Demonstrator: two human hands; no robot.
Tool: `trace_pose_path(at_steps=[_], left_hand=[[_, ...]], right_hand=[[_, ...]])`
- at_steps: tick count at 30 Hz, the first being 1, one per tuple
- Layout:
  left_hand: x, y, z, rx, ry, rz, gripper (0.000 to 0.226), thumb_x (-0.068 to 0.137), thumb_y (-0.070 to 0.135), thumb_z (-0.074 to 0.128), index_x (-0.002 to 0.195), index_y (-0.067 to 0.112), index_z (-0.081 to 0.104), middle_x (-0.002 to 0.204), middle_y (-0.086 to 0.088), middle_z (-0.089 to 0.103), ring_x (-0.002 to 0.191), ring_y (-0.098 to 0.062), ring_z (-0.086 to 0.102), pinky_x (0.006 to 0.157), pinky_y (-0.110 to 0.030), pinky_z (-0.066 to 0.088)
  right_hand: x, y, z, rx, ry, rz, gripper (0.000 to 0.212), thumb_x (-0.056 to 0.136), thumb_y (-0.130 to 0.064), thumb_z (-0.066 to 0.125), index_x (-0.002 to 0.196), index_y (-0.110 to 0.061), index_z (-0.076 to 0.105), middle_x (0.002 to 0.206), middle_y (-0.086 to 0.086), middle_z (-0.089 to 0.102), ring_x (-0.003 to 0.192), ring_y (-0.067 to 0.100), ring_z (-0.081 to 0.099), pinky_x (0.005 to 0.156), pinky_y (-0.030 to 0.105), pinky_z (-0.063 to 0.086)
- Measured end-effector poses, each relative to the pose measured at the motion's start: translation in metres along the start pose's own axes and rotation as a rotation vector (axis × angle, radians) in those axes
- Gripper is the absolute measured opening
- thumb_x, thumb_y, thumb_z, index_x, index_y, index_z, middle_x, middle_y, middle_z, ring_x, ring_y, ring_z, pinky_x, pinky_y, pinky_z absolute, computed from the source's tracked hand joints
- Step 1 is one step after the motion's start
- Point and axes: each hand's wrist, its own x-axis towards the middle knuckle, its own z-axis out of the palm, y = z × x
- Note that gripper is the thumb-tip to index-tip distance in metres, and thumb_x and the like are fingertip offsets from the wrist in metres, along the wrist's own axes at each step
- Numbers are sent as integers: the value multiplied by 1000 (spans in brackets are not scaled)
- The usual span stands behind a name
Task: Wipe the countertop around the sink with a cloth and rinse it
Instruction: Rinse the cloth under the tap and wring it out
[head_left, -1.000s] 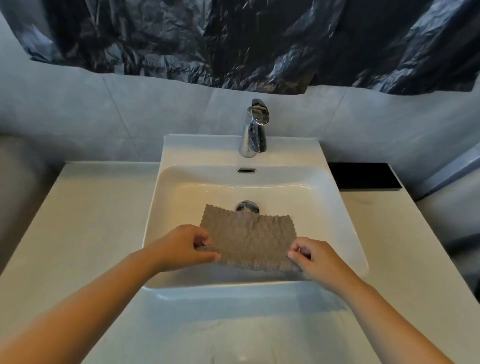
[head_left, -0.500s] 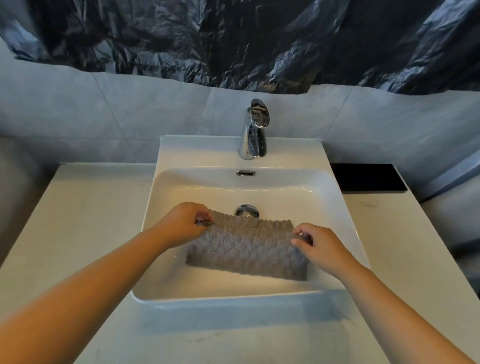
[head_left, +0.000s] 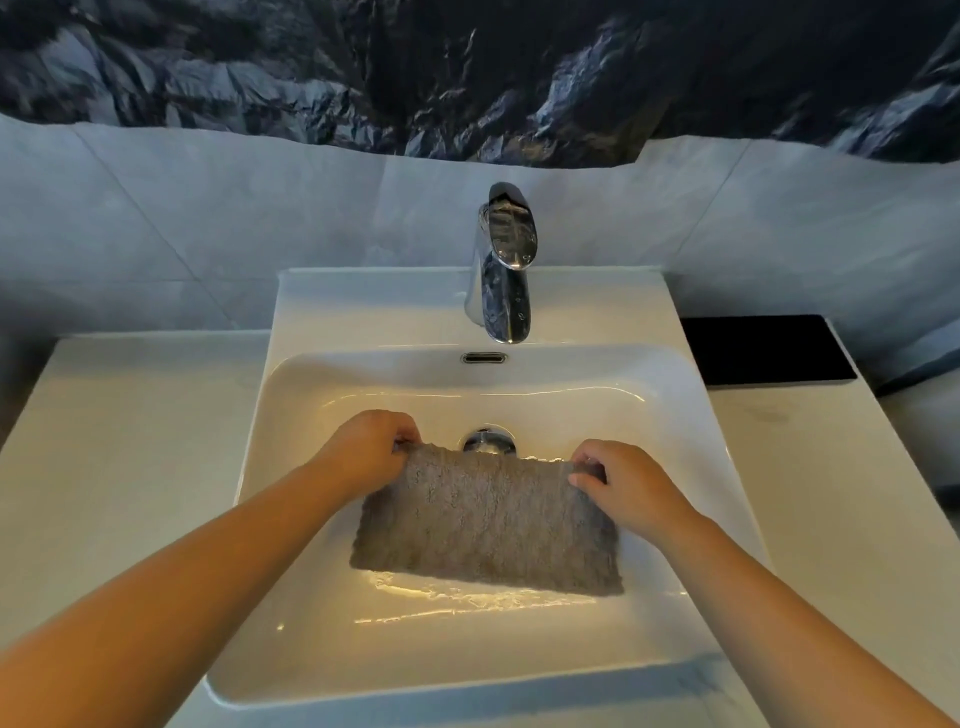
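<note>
Cloth (head_left: 488, 525) has dropped lower into the sink (head_left: 519, 384); left hand (head_left: 371, 452) and right hand (head_left: 631, 486), each grip pinching a top corner; rinsing seems barely begun.

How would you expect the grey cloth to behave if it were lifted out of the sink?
Probably floppy: the cloth hangs from its top corners, pinched by the left hand and right hand, draping into the sink. Likely heavy for its size and dripping, as water glistens below it.
</note>
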Motion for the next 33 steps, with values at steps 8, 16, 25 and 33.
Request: trace_pose_path(at_steps=[8, 16, 25, 33], left_hand=[[-2, -9, 26, 205, 123, 77, 29, 85, 34, 63, 111, 21, 61, 114, -1, 52, 102, -18, 45, 88, -30, 44], [-51, -1, 35, 0, 231, 56, 25, 87, 23, 61, 110, 17, 63, 108, 1, 59, 99, -17, 54, 88, -25, 43], [-101, -21, 5, -355, 383, -115, 13, 88, 18, 62, 99, 26, 63, 99, 10, 59, 84, -4, 58, 76, -19, 50], [-137, -45, -15, -373, 382, -204, 14, 91, 22, 58, 102, 26, 65, 97, 10, 61, 82, -6, 58, 72, -12, 43]], right_hand=[[-2, 3, 23, -235, 195, -9, 23, 88, -33, 63, 109, -24, 61, 115, -2, 51, 105, 15, 48, 91, 22, 44], [-14, -14, 9, 153, 59, 142, 16, 89, -23, 62, 97, -21, 48, 71, -5, 56, 61, 10, 53, 52, 16, 36], [-20, -100, -2, 660, -245, 222, 9, 89, -9, 59, 91, -15, 67, 71, 5, 58, 61, 17, 56, 63, 30, 54], [27, -161, 48, 606, -126, 174, 37, 93, -12, 54, 130, -11, 53, 115, 2, 66, 91, 12, 67, 91, 34, 54]])
